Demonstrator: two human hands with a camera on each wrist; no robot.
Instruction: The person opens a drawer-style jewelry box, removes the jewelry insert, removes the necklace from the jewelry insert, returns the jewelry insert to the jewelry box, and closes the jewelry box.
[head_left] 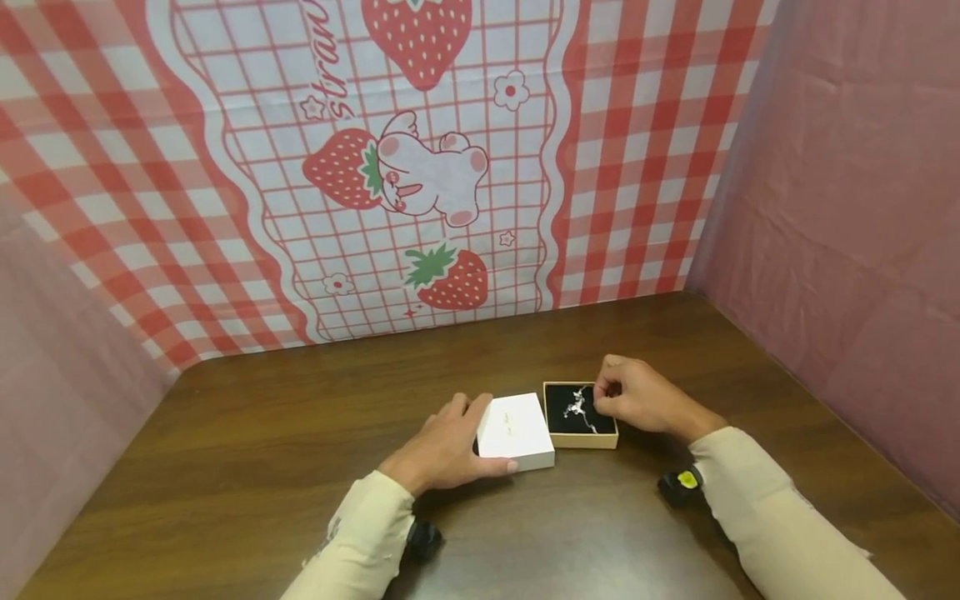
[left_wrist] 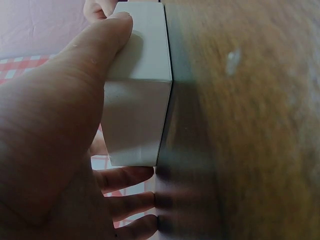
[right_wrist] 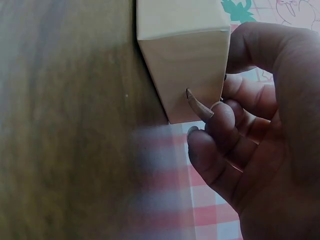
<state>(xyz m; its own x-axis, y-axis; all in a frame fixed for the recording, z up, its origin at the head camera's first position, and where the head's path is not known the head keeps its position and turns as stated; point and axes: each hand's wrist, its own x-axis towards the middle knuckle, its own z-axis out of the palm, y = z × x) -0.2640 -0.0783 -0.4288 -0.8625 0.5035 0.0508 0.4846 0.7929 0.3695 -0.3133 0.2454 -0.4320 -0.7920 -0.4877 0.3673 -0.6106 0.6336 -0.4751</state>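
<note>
- Chain with silver charms (head_left: 576, 405) lies spread on a black pad (head_left: 558, 419) inside an open tan box (head_left: 585, 442), one end running toward my right hand (head_left: 647, 402).
- Thumb and forefinger of that hand are brought close together at the box's right edge, over the pad; I cannot tell what, if anything, is pinched between them.
- My other right fingers (right_wrist: 212, 155) curl outside the box, next to a narrow brown tab (right_wrist: 200, 106) poking from a slit in its side.
- Just left of the box sits a white lid (head_left: 517, 433) with small gold lettering (head_left: 511, 423) on top.
- My left hand (head_left: 442, 446) grips that lid, thumb along the near side, the fingers spread apart at its far left side.
- Both boxy pieces rest on a brown wood-grain surface (head_left: 315, 433).
- Cream sleeves (head_left: 780, 508) cover my forearms, and a black wrist piece (head_left: 424, 542) shows under each wrist.
- Behind stands a red-and-white checked cloth (head_left: 517, 167) printed with strawberries; pink cloth (head_left: 840, 192) hangs at either side.
</note>
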